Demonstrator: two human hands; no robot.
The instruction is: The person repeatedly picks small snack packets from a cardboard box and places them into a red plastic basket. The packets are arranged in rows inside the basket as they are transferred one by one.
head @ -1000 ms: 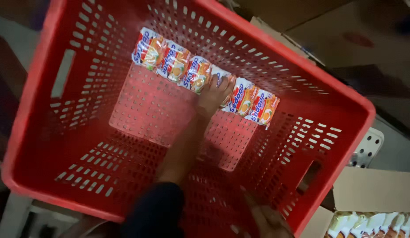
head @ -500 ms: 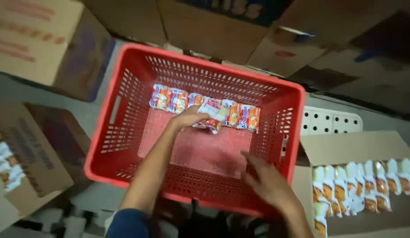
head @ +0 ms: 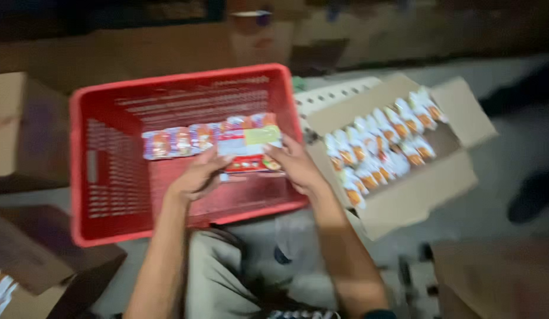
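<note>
Head view, items listed left to right. Brown cardboard boxes [head: 26,127], closed or half open, stand at the left edge on the floor. Red perforated plastic crate [head: 109,177], rectangular, with a slotted handle in its left wall; a row of small orange-and-white foil snack packets [head: 177,142] lies along its far wall. Left hand [head: 198,177], inside the crate, fingers curled onto the left end of a flat red-and-green plastic-wrapped multipack [head: 248,150]. Right hand [head: 295,165] clasps the pack's right end, thumb on top. The multipack sits between both hands, low over the crate floor, just in front of the packet row; whether it touches the floor cannot be told through the blur. Judged light, thin-walled, soft and crinkly, with a slick film; contents probably crushable, so a grip at both short ends with flat fingers underneath suits it better than a pinch in the middle. Open brown cardboard carton [head: 404,195], right of the crate, flaps spread, holds two rows of like packets [head: 381,142] standing on edge.
</note>
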